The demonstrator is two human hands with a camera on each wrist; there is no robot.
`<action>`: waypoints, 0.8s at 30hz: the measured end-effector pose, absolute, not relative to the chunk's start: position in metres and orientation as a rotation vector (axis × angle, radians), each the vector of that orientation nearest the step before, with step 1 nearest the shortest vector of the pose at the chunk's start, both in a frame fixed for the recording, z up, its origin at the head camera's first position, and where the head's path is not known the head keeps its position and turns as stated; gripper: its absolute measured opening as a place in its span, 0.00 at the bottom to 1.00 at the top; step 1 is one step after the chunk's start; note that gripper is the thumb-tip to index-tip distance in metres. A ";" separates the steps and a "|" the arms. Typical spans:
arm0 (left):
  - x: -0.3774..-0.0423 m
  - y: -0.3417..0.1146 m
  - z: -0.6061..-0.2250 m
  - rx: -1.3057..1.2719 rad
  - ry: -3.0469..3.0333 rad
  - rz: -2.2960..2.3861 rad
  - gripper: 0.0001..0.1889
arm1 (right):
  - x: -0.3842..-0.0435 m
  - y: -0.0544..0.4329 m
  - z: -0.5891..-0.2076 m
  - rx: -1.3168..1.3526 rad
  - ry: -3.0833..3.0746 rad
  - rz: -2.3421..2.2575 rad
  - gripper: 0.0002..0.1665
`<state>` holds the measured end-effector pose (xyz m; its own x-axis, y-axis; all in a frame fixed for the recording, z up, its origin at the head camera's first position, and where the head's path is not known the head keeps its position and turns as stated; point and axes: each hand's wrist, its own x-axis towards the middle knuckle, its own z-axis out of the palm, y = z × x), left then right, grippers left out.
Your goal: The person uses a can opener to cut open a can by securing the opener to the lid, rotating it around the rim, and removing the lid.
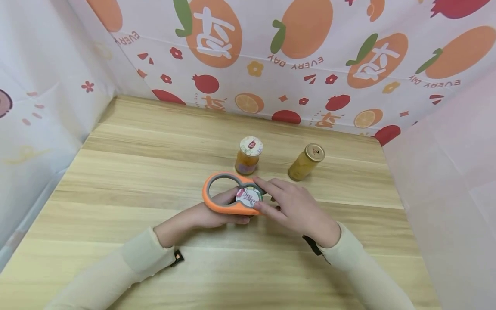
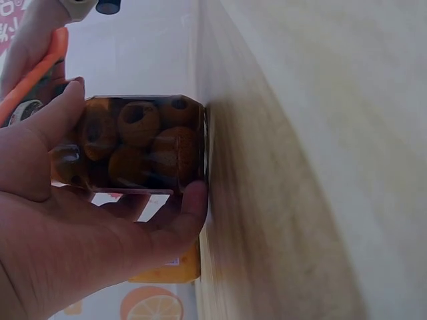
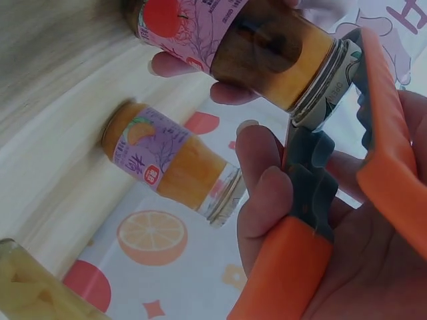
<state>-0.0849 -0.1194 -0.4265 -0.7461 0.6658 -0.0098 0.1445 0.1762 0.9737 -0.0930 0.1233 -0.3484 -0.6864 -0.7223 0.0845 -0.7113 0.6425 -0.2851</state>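
My left hand (image 1: 209,216) grips a glass jar (image 2: 143,143) of dark round fruit. The jar stands upright with its base at the tabletop; its pink label with a red fruit shows in the right wrist view. Around its white printed lid (image 1: 249,197) sits the smaller loop of an orange jar opener (image 1: 232,209), lined with grey teeth. My right hand (image 1: 296,204) holds the opener at the lid end, fingers and thumb bent over its orange sides (image 3: 287,267). The opener's larger loop extends left over my left wrist, with nothing in it.
Just behind the opener stands a jar of orange fruit (image 1: 246,162) with a purple label and white lid. Further right is a jar of yellow fruit (image 1: 304,163) with a gold lid. A fruit-printed cloth (image 1: 263,77) hangs along the back edge of the wooden table (image 1: 155,155).
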 end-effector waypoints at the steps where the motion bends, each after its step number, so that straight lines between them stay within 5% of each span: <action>1: -0.085 -0.120 -0.426 0.756 2.033 1.593 0.41 | -0.093 0.123 -0.349 -1.228 2.812 -0.463 0.38; 24: -0.083 -0.116 -0.429 0.758 2.085 1.583 0.38 | -0.102 0.126 -0.351 -1.320 2.804 -0.473 0.47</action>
<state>-0.0831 -0.1162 -0.4289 -0.7668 0.6418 0.0003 0.1727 0.2059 0.9632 -0.1022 0.1258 -0.3511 -0.6452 -0.7543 0.1212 -0.7524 0.5997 -0.2725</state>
